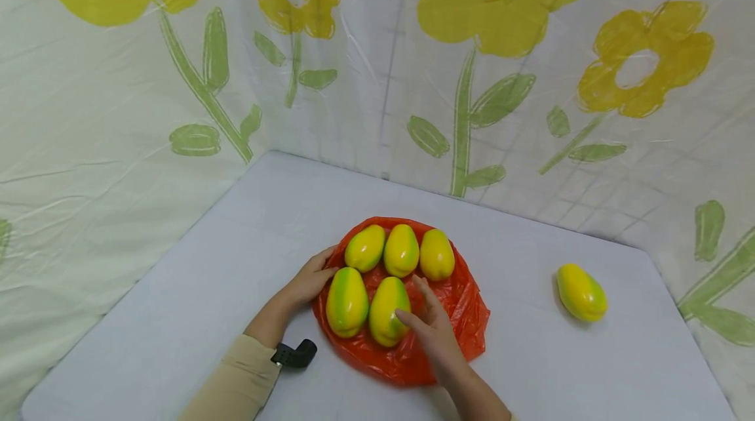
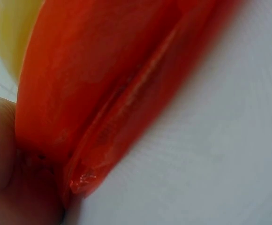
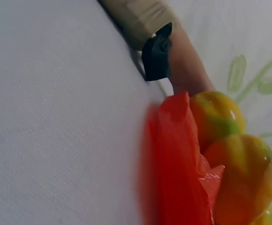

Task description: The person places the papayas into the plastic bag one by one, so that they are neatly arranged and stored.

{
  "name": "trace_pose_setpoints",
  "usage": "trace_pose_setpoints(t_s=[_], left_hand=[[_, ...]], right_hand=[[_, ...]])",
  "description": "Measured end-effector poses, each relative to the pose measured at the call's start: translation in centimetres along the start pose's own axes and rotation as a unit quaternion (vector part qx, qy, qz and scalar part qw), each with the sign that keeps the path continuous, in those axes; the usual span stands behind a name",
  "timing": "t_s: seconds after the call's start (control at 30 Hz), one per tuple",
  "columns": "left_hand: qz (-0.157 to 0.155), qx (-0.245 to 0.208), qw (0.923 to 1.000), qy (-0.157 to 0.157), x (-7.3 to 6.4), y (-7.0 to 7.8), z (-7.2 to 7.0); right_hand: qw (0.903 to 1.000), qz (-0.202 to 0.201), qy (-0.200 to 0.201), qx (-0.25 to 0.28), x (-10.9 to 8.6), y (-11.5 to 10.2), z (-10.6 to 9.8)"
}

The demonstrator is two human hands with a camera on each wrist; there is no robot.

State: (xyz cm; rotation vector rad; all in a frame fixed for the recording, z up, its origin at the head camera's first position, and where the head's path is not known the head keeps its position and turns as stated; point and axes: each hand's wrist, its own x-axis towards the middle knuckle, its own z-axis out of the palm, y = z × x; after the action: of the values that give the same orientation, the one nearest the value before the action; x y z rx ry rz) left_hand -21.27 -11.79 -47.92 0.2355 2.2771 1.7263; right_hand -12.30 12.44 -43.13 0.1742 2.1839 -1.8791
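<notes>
A round spread of red plastic, like a bag (image 1: 463,316), holds several glossy yellow-green papayas. Three lie in a back row, with the middle back papaya (image 1: 402,250) between its neighbours. In front are a left papaya (image 1: 347,303) and a right papaya (image 1: 389,313). My left hand (image 1: 309,279) grips the bag's left rim; its thumb lies against the red plastic (image 2: 94,84) in the left wrist view. Over the bag's right part, my right hand (image 1: 435,332) has thumb and fingers spread apart, the thumb tip overlapping the front right papaya. The right hand itself is outside its wrist view.
A lone papaya (image 1: 581,292) lies on the white tabletop (image 1: 519,368) to the right of the bag. A curtain with printed flowers (image 1: 366,113) hangs along the table's back and sides. A black wrist device (image 1: 295,354) sits at my left sleeve.
</notes>
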Motion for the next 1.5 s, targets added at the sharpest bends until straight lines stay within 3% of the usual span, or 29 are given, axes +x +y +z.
trace_pose_setpoints(t_s=[0.47, 0.7, 1.0, 1.2, 1.37, 1.5], left_hand=[[-0.006, -0.003, 1.0, 0.002, 0.0, 0.1, 0.1], [-0.001, -0.002, 1.0, 0.001, -0.1, 0.2, 0.1], [0.002, 0.0, 1.0, 0.001, 0.0, 0.3, 0.0], [0.002, -0.001, 1.0, 0.001, -0.1, 0.4, 0.1], [0.013, 0.013, 0.9998, 0.006, -0.2, 0.3, 0.1], [0.014, 0.014, 0.9998, 0.009, -0.1, 0.1, 0.2]], right_hand=[[0.9988, -0.04, -0.017, -0.025, 0.0, -1.3, -4.1], [0.9956, -0.083, -0.011, -0.042, 0.3, -2.0, -7.1], [0.9906, -0.114, 0.034, -0.067, 1.0, -2.5, -11.8], [0.9874, -0.107, 0.06, -0.1, 1.4, -2.6, -15.0], [0.9802, -0.094, 0.107, -0.137, 1.6, -2.6, -17.3], [0.9783, -0.075, 0.144, -0.129, 1.6, -2.6, -19.2]])
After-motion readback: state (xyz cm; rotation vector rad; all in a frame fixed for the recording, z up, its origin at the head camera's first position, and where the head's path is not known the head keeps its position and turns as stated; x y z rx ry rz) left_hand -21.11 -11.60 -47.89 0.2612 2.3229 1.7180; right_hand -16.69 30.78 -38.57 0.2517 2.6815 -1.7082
